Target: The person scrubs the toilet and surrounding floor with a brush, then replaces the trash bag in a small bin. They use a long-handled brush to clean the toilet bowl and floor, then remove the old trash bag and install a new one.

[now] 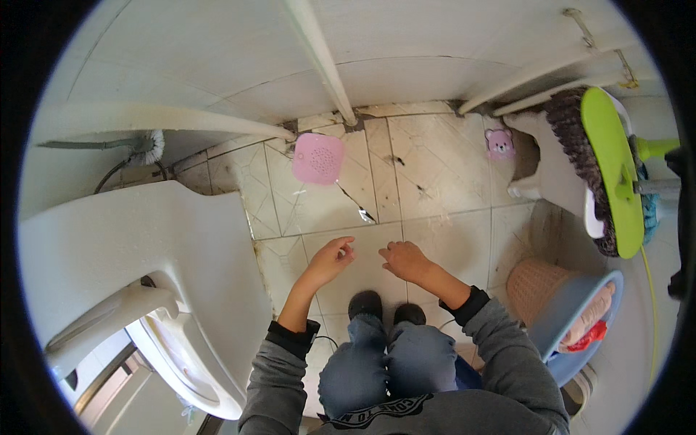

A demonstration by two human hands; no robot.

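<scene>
Out in front of the knees, above the beige tiled floor (pixel 449 243): a bare left hand (pixel 328 264) and a bare right hand (pixel 409 261), near each other but apart, with nothing visible in either grip. On the left, fingers loosely bent and turned inward, with a small gap by the thumb. On the right, fingers curled downward and partly hidden behind the knuckles; cannot tell there between loosely spread and pressed together.

Just ahead of both hands: a thin dark strip with a shiny silver patch (pixel 366 214), lying aslant on the tiles. Beyond, at the far end of the strip, a pink rounded-square perforated piece (pixel 317 159), apparently resting on the floor. Impossible to say from this view: joined to the strip or merely close to it.

Off to the right, a small pink bear-faced piece (pixel 500 144) beside a white plastic stool (pixel 555 156), then a lime-green flat mop head (pixel 609 170) with shaggy dark pile. Nearer, a blue plastic basin (pixel 538 335) against a tan woven-look basket (pixel 533 284).

Step in hand, as a judgement: empty-handed readiness above the floor, short of any contact. Called for next, probably: a low forward reach, with a fine pinch for the strip or a wider edge grip for the pink square.
</scene>
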